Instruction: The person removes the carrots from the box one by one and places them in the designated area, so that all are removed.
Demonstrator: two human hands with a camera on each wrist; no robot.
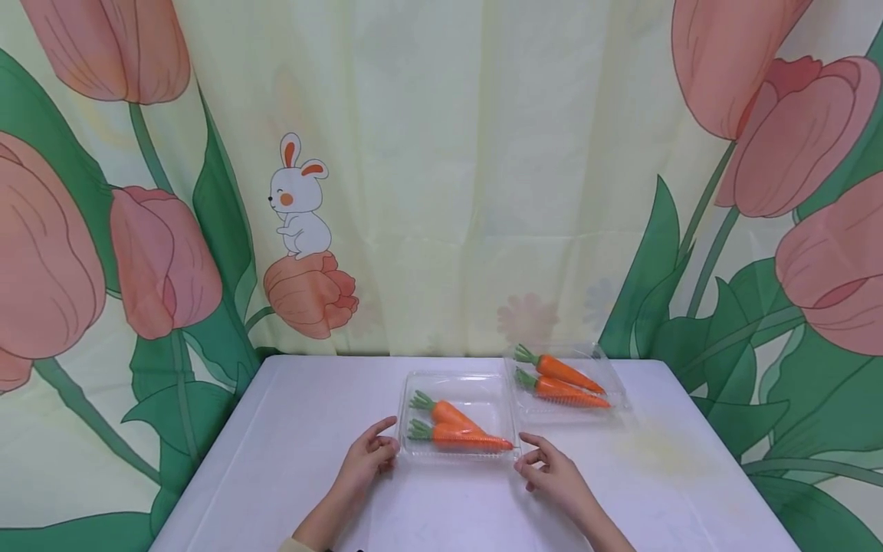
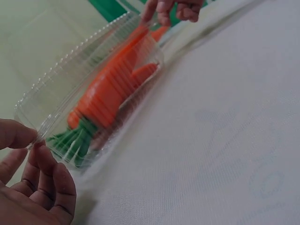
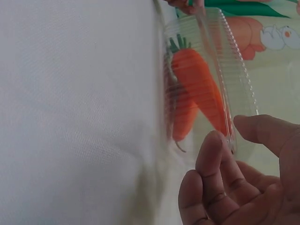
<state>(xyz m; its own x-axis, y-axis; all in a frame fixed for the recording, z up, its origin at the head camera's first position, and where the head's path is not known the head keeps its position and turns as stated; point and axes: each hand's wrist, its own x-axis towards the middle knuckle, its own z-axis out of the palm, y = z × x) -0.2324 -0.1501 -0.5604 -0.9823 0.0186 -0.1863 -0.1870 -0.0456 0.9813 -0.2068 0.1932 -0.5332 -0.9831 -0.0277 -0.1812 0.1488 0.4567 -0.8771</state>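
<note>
A clear plastic box (image 1: 458, 377) with ribbed walls stands on the table near its middle. Inside lie two orange carrots (image 1: 455, 435) with green tops pointing left, partly overlapping. At the box's left side my left hand (image 1: 369, 454) pinches the rim between thumb and fingers; the left wrist view shows this grip on the rim (image 2: 40, 136). Opposite it, my right hand (image 1: 552, 475) holds the front right corner with thumb and index finger, its other fingers (image 3: 190, 192) loosely curled below. The carrots touch neither hand.
Behind and to the right, a second clear plastic box (image 1: 614, 399) holds two more carrots (image 1: 566, 372). Both boxes stand on a white-covered table (image 1: 297, 414). A curtain (image 1: 428, 192) printed with tulips and a rabbit hangs at the table's back edge.
</note>
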